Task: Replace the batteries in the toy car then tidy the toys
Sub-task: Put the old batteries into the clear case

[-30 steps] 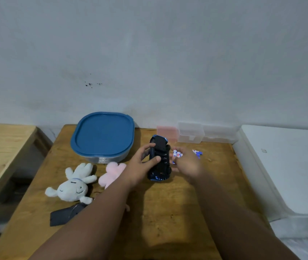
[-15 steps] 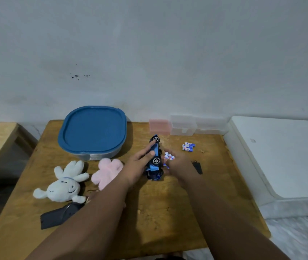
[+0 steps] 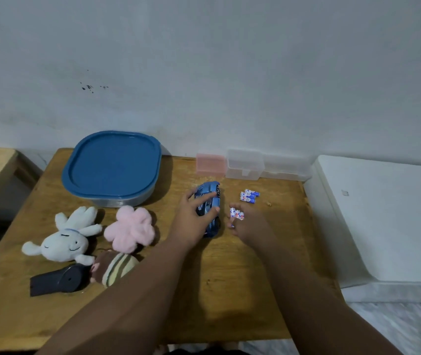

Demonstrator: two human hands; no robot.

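A small blue toy car rests wheels-down on the wooden table, and my left hand is closed over its roof and sides. My right hand hovers just right of the car, pinching a few white batteries with red and blue print between its fingertips. Further back on the right lie three more batteries with blue ends. A white plush rabbit, a pink fluffy plush and a striped brown plush sit at the left.
A grey box with a blue lid stands at the back left. A pink case and clear plastic cases line the wall. A black flat object lies front left. A white surface adjoins the table's right edge.
My left hand has rolled the car from its underside, through its side, onto its wheels. My right hand stays beside it with the batteries. The camera has tilted down.
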